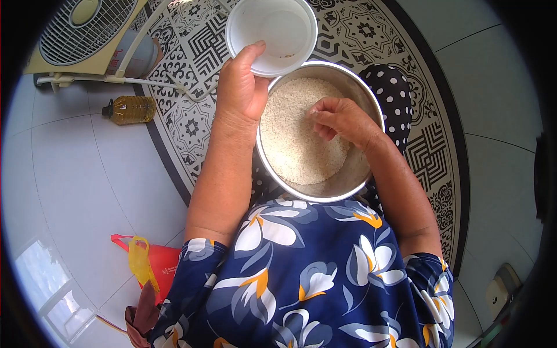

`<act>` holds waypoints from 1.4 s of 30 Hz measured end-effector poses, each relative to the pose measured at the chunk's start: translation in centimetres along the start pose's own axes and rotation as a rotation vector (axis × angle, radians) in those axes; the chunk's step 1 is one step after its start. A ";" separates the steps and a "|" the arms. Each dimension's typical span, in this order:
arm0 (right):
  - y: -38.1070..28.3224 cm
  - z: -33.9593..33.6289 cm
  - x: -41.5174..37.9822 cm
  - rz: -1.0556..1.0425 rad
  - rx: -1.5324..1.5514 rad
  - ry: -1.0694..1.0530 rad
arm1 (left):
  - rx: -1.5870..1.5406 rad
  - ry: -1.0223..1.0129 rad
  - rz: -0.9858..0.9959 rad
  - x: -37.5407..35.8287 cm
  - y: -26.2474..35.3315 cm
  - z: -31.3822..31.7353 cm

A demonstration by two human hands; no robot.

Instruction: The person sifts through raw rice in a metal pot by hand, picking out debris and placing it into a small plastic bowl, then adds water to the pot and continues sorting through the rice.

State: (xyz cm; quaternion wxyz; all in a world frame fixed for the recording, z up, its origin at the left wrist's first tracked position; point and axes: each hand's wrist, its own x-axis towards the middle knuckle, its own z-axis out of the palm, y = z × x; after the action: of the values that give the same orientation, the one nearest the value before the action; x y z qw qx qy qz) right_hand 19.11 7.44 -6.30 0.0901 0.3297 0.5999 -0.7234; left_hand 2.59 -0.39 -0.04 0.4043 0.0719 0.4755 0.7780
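Observation:
A wide metal pot [361, 168] sits at my lap, with a bed of pale rice grains [296, 142] inside it. Gripped by its near rim, a white plastic tub [272, 23] is in my left hand [241, 87], thumb inside, just beyond the pot's far left edge. A few small brownish bits [286, 56] lie on the tub's floor. Over the rice, my right hand [339, 119] has its thumb and fingertips pinched together. Whatever may be between those fingertips is too small to name.
A fan [87, 29] on a pale frame lies at the upper left, near a bottle of yellow oil [132, 110]. Red and yellow plastic bags [152, 261] rest on the tiles at lower left. Under the pot spreads a black-and-white patterned mat [194, 124].

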 end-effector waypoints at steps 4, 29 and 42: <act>0.1 -0.6 0.0 -0.010 0.004 0.087 | 0.004 0.001 -0.009 0.0 0.1 0.0; 2.0 0.8 0.3 -0.261 -0.773 0.050 | 0.013 -0.014 -0.001 -0.1 0.0 0.1; 0.7 -0.4 0.1 -0.016 -0.098 -0.139 | 0.009 -0.031 -0.017 0.2 -0.1 -0.1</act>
State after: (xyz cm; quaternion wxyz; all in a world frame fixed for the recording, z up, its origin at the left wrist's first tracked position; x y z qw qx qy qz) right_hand 19.53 7.70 -6.95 0.1419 0.2688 0.6297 -0.7149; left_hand 2.43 -0.35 -0.22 0.4177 0.0817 0.4732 0.7713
